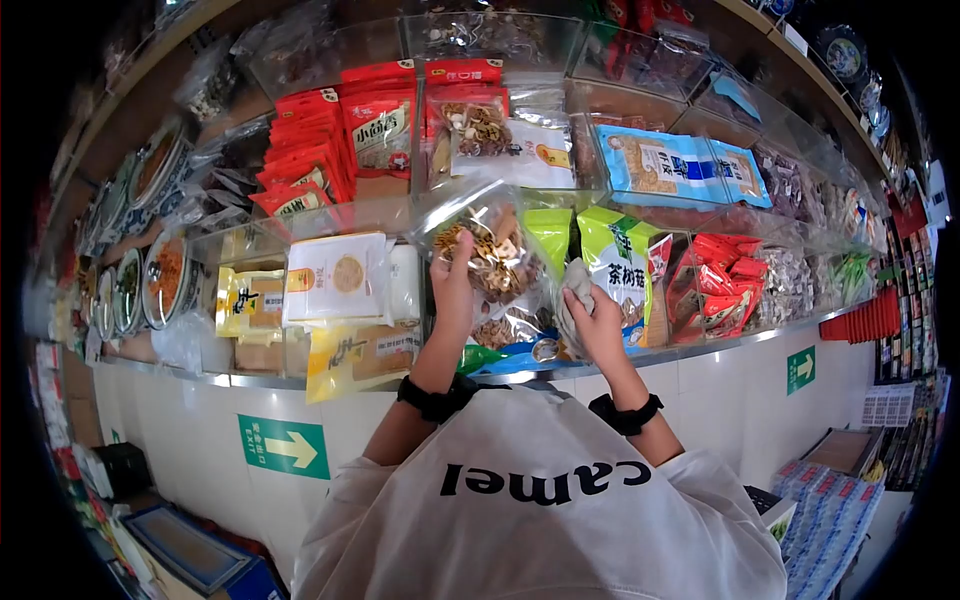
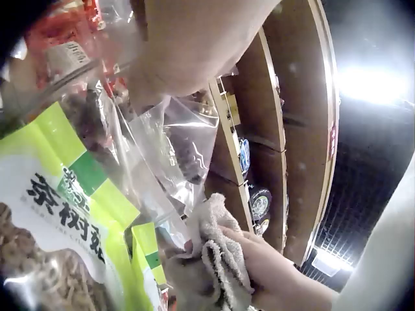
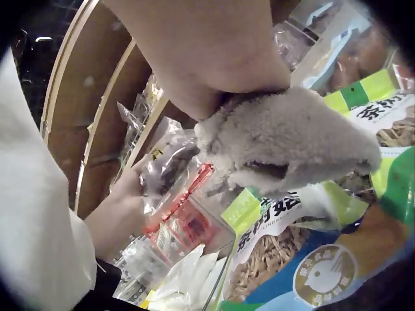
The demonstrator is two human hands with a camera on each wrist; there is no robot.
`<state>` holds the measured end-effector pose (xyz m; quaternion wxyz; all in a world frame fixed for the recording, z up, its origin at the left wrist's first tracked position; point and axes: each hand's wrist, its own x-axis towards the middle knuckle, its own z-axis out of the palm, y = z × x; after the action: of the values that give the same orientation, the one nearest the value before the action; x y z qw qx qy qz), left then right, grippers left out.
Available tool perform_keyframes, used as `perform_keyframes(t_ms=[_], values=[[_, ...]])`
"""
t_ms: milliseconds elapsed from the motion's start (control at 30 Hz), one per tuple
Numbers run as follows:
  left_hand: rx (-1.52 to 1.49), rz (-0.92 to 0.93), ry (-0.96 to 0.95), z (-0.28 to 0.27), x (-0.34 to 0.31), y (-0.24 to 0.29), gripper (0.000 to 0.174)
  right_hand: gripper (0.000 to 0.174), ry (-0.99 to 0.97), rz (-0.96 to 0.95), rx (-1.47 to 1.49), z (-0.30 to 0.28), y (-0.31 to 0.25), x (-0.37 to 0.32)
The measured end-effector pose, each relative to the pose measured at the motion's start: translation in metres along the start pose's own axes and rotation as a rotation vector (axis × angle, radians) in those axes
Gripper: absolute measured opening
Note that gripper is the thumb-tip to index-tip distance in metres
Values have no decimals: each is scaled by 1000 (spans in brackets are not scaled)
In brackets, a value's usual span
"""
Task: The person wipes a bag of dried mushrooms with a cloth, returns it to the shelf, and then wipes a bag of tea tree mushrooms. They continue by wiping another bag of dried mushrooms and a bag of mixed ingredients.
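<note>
A clear plastic bag of dried mushrooms (image 1: 492,250) is held up over the display bins by the left hand (image 1: 456,290), its thumb across the front of the bag. The right hand (image 1: 598,325) grips a grey cloth (image 1: 577,290) just right of the bag. In the left wrist view the cloth (image 2: 220,253) is bunched in the right hand (image 2: 272,272), close to the clear bag (image 2: 185,149). The right wrist view shows the cloth (image 3: 298,139) hanging from that hand (image 3: 214,78), above green packets (image 3: 272,253). The left hand (image 3: 120,207) is behind, at the clear bag.
Clear-walled bins hold red packets (image 1: 380,130), blue packets (image 1: 660,165), white packets (image 1: 338,278) and yellow packets (image 1: 360,358). A green packet (image 1: 615,260) stands beside the right hand. Covered bowls (image 1: 165,275) are at the left. Cartons (image 1: 200,550) stand on the floor.
</note>
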<state>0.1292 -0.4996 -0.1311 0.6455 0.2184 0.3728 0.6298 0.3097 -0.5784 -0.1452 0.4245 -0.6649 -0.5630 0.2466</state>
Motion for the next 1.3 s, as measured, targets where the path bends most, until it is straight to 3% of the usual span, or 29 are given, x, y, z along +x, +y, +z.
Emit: perform_keyframes(t_ms=[67, 167, 233, 300, 367, 433, 467, 500, 567, 633, 667, 800, 967, 1100, 1167, 1233, 1300], values=[[12, 132, 38, -1, 4, 3, 35, 23, 18, 85, 80, 3, -1, 2], [7, 127, 102, 5, 2, 16, 36, 29, 98, 118, 194, 10, -16, 13], [-40, 154, 98, 11, 5, 22, 39, 40, 320, -54, 252, 17, -34, 19], [-199, 165, 90, 12, 11, 24, 45, 47, 238, -43, 324, 22, -39, 26], [-228, 187, 93, 13, 12, 24, 49, 48, 350, -241, 318, 32, -45, 33], [-231, 163, 179, 12, 15, 23, 53, 49, 306, -250, 297, 30, -48, 40], [-231, 165, 180, 10, 15, 22, 53, 46, 284, -303, 69, 26, -58, 44], [-283, 118, 102, 8, 15, 22, 54, 44, 259, -353, -159, 25, -64, 48], [-333, 70, 22, 13, 9, 31, 55, 38, 253, -356, -132, 32, -67, 49], [-261, -240, -96, 21, -1, 39, 53, 37, 172, -310, -64, 38, -72, 48], [-265, -188, -212, 18, 4, 27, 49, 35, 186, -333, -65, 41, -71, 49], [-223, -271, -154, 22, -3, 24, 39, 39, 240, -347, -142, 42, -79, 45], [-220, -201, -156, 29, -5, 26, 31, 51, 230, -448, -399, 42, -81, 39], [-340, -110, -137, 32, 5, 18, 30, 61, 100, -511, -364, 45, -79, 23], [-334, -152, -116, 32, 10, 24, 34, 61, 64, -551, -240, 49, -80, 16], [-424, -298, -162, 33, 10, 36, 33, 60, -93, -607, -150, 46, -85, 13], [-420, -276, -155, 39, 7, 40, 30, 60, -73, -642, -140, 42, -89, 15]])
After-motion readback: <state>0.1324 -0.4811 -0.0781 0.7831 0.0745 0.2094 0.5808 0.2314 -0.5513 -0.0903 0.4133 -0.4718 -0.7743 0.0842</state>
